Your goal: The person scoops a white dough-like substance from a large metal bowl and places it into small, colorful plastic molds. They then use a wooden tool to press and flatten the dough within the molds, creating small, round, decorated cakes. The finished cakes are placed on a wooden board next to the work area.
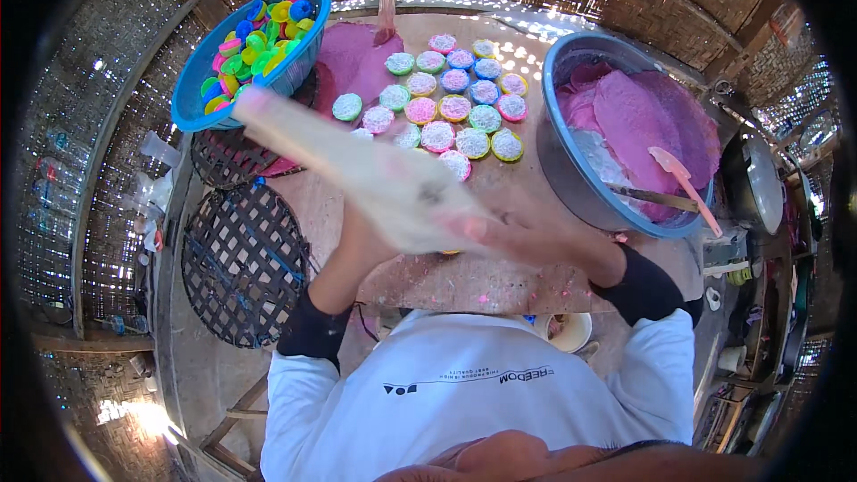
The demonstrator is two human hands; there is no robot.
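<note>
A long whitish bag (384,183), pink at its far left end and smeared by motion, slants across the space in front of me above the table. My right hand (536,236) grips its near right end, the thumb lying on top. Underneath its middle, my left hand (361,232) holds it from below, and the bag hides most of those fingers. Beyond it stand several small colourful cups (437,136) in loose rows, filled with something pale pink and topped with white. The bag covers part of the nearest cups.
A blue basket (183,103) of bright empty cups stands at the far left. Below it lies a dark woven tray (245,263). At right, a large grey-blue tub (571,170) holds pink mixture, white matter and a pink spatula (683,183). A pink sheet (353,62) lies at the back.
</note>
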